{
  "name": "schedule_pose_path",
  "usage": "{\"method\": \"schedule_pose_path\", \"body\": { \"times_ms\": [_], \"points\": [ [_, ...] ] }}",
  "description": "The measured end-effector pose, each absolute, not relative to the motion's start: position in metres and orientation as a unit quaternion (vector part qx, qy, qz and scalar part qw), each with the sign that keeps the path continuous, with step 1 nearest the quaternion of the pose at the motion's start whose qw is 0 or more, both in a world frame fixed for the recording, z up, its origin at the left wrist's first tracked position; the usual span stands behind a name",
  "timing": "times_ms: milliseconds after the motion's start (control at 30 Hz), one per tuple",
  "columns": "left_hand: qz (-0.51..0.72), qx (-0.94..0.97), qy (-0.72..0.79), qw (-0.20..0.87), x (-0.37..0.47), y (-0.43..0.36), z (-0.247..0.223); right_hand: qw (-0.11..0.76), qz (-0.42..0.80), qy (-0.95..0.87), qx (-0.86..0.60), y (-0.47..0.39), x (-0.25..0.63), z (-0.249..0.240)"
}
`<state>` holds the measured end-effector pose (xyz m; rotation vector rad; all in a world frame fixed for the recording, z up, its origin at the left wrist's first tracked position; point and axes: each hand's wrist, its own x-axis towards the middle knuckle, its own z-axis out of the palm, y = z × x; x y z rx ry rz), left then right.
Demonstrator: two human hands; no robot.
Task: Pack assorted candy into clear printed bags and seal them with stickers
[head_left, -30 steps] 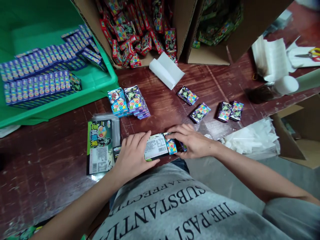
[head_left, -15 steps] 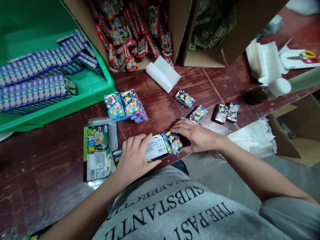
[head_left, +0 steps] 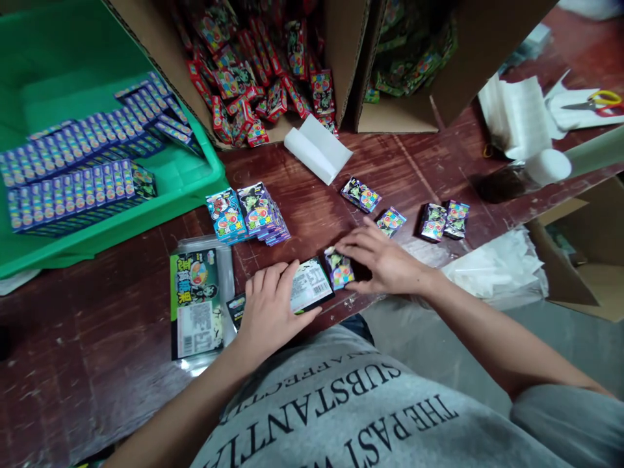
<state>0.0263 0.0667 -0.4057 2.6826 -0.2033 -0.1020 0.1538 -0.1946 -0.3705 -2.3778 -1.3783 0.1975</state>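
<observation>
Left hand (head_left: 275,302) lies spread over a printed packet (head_left: 309,286); right hand (head_left: 383,260) grips a purple candy box (head_left: 340,268) at its three-o'clock end, near the bench's (head_left: 312,218) front edge. Green bin (head_left: 175,211) at ten o'clock holds purple boxes (head_left: 73,195); carton (head_left: 344,49) at twelve, red boxes (head_left: 244,88). Bare bench between.

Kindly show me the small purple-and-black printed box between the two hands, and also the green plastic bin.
Small purple-and-black printed box (head_left: 340,268): head view, middle of its printed face.
Green plastic bin (head_left: 146,216): head view, its front wall.

Small boxes (head_left: 433,221) on reddish table (head_left: 117,331)
</observation>
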Motion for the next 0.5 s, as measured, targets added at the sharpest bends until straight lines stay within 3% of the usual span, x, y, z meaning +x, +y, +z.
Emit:
{"method": "schedule_pose_path", "body": {
  "times_ms": [167,500],
  "points": [
    [-0.027,0.971,-0.063,0.228,0.028,0.066,-0.402,0.198,-0.019,-0.366,-0.909,-0.195,0.136,-0.376],
    [-0.047,0.961,-0.118,0.245,0.027,0.062,-0.409,0.214,0.162,-0.507,-0.819,-0.198,0.140,-0.375]
  ]
}}
